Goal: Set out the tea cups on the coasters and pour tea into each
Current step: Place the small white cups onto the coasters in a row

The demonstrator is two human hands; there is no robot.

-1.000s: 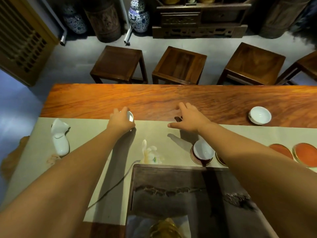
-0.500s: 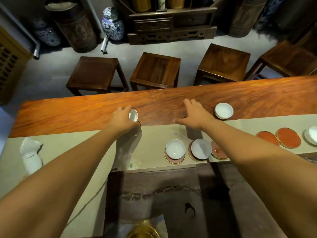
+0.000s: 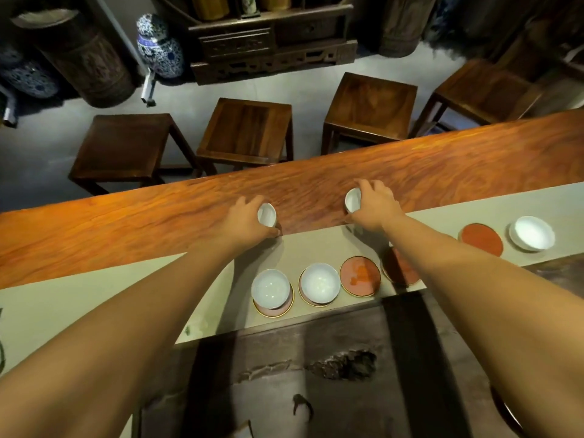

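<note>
My left hand point(image 3: 245, 221) grips a small white tea cup point(image 3: 266, 214) over the far wooden tabletop. My right hand point(image 3: 374, 203) grips a second white cup point(image 3: 353, 199), tilted, at the edge of the cloth runner. On the runner nearer me, two white cups point(image 3: 270, 288) point(image 3: 320, 282) sit on round red gold-rimmed coasters. Beside them lies a bare red coaster point(image 3: 360, 275); another coaster point(image 3: 403, 273) is partly hidden under my right forearm. Further right are one more bare coaster point(image 3: 482, 239) and a white cup point(image 3: 532, 233).
The long reddish wooden table point(image 3: 126, 222) carries a grey-green runner point(image 3: 79, 305). A dark stone tea tray point(image 3: 316, 374) lies close to me. Several wooden stools point(image 3: 249, 128) stand beyond the table's far edge, with cabinets and porcelain jars point(image 3: 159, 47) behind.
My right hand, open and flat on the table before, now grips the cup that stood on the wood to its right. The view has shifted right; my left hand still holds its cup.
</note>
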